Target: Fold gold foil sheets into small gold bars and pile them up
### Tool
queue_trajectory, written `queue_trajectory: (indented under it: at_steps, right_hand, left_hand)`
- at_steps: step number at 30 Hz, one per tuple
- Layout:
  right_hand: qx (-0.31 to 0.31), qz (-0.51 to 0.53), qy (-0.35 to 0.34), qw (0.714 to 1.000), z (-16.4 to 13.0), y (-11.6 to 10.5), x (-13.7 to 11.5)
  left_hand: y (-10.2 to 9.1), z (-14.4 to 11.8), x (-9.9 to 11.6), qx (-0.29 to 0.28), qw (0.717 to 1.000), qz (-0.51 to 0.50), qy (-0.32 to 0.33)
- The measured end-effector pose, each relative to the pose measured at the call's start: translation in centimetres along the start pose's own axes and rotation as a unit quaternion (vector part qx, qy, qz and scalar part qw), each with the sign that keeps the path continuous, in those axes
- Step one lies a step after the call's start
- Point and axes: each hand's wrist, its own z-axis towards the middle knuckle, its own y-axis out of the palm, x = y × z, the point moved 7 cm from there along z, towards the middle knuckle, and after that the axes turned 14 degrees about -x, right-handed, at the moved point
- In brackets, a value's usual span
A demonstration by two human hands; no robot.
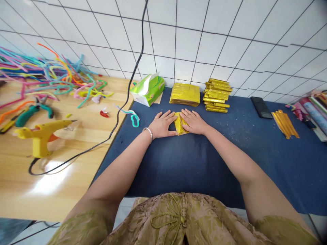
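A small sheet of shiny gold foil paper [178, 125] lies on the dark blue table cover between my hands. My left hand [163, 125], with a bracelet at the wrist, rests flat with its fingers spread at the sheet's left edge. From the right, my right hand [194, 122] lies flat over part of the sheet, fingers stretched out, and hides that side. Behind them sits a neat stack of flat gold foil sheets [185, 94]. Beside that stack is a pile of narrow folded gold foil strips [217, 95].
A green tissue pack [148, 89] stands at the back. On the wooden table are a yellow glue gun [43, 136], green-handled pliers [33, 112] and tangled pipe cleaners [58, 75]. The gun's black cord [133, 75] crosses upward. Rightward lie a phone [261, 107], more gold strips [285, 124] and books [315, 114].
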Motion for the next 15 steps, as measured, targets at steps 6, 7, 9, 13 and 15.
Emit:
queue_trajectory:
  at_steps: [6, 7, 9, 13, 15]
  right_hand:
    - [0.011, 0.002, 0.005, 1.0, -0.2, -0.1, -0.1]
    - [0.012, 0.002, 0.004, 1.0, -0.1, -0.1, 0.0]
    - [0.013, 0.003, 0.004, 1.0, -0.1, -0.1, 0.0]
    - [0.016, 0.01, 0.001, 1.0, -0.2, -0.1, 0.1]
    - [0.016, 0.016, -0.001, 1.0, -0.2, -0.2, 0.1]
  left_hand:
    - [-0.6, 0.0, 1.7, 0.012, 0.999, -0.009, 0.032]
    - [-0.6, 0.1, 1.9, 0.013, 0.999, -0.009, 0.031]
    - [-0.6, 0.1, 2.2, 0.014, 0.999, -0.008, 0.029]
    - [-0.3, 0.1, 2.2, 0.01, 1.0, -0.006, 0.029]
    - [-0.3, 0.1, 2.2, 0.007, 0.999, -0.005, 0.031]
